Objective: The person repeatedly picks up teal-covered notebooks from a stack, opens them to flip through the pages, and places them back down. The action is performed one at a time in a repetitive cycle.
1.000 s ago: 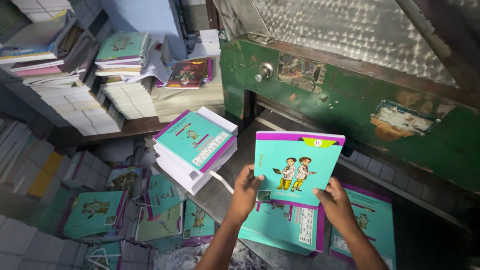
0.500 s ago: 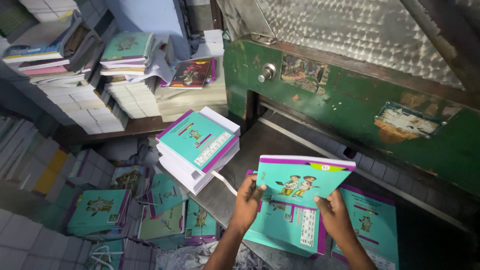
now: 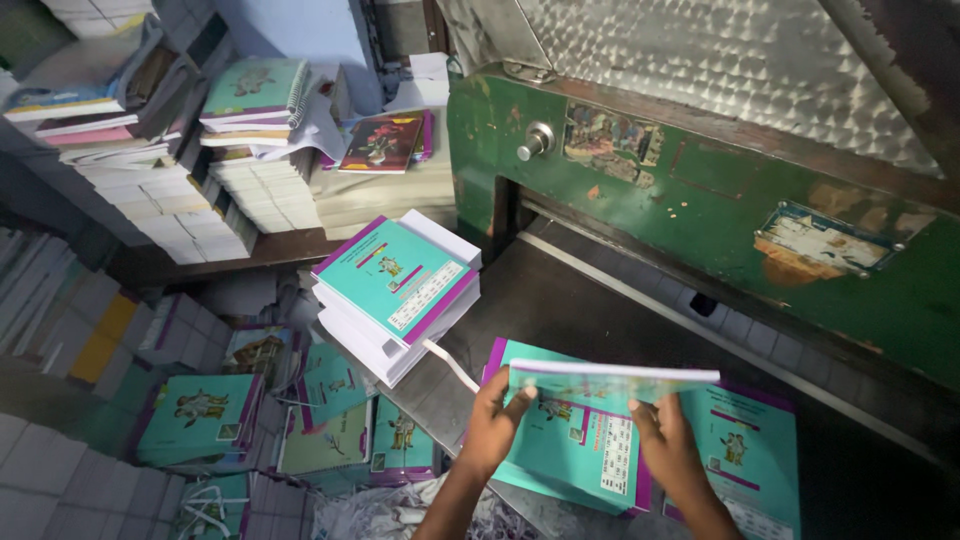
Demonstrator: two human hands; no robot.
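Both my hands hold one teal book (image 3: pixel 610 384) with a purple edge, tipped nearly flat so I see mostly its edge. My left hand (image 3: pixel 492 422) grips its left end, my right hand (image 3: pixel 668 450) its right end. It hovers just above a flat teal book (image 3: pixel 575 450) lying on the dark metal machine bed (image 3: pixel 560 310). Another teal book (image 3: pixel 745 450) lies to the right of it. A stack of the same books (image 3: pixel 395 290) sits at the bed's left corner.
A green metal machine body (image 3: pixel 720 210) with a silver knob (image 3: pixel 535 142) rises behind the bed. Piles of books and paper (image 3: pixel 170 190) fill shelves at the left. More teal books (image 3: pixel 200 415) lie on the floor below, with paper scraps (image 3: pixel 380 510).
The book stood upright with its cover facing me; I have tilted it down and lowered it until it is nearly flat above the books on the bed.
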